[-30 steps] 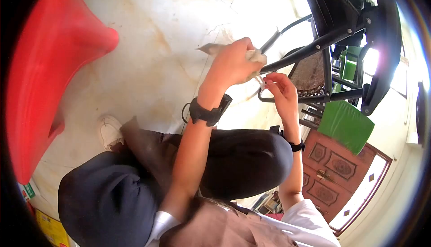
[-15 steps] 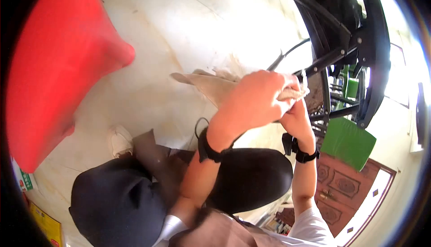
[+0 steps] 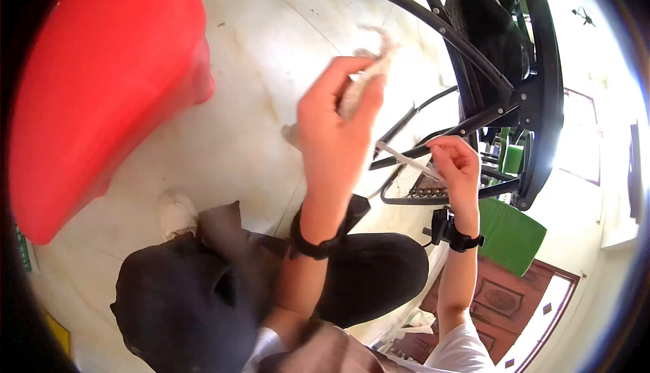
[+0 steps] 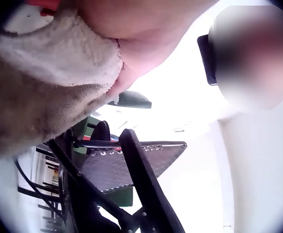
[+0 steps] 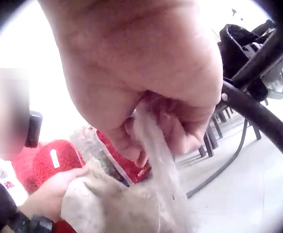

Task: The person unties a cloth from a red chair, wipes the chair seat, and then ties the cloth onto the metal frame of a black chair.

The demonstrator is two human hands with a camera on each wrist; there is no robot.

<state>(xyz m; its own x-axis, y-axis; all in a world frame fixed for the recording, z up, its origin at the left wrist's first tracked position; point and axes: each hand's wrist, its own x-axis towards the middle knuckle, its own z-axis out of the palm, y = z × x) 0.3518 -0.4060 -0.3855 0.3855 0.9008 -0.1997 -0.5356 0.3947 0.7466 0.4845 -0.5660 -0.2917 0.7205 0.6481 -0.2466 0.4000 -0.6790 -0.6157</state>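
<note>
My left hand (image 3: 332, 132) grips a beige-white, fuzzy cloth piece (image 3: 353, 95) between thumb and fingers. The same cloth (image 4: 59, 58) fills the upper left of the left wrist view under the hand (image 4: 136, 24). My right hand (image 3: 460, 170) has curled fingers pinching a thin, whitish translucent strip (image 3: 409, 161), which slants toward the left hand. Close up in the right wrist view, the strip (image 5: 156, 145) hangs from the fingers of the right hand (image 5: 141, 58), in front of the cloth (image 5: 112, 199). Whether strip and cloth are joined, I cannot tell.
A black metal-framed chair (image 3: 474, 115) stands close beyond the right hand. A large red plastic object (image 3: 115, 95) is at the left, with pale tiled floor (image 3: 257, 54) between. Behind are a green seat (image 3: 511, 237) and a brown door (image 3: 501, 298).
Half a second ago both hands were together at the cloth. The left hand has since moved left and up with the cloth, and the strip shows between the separated hands.
</note>
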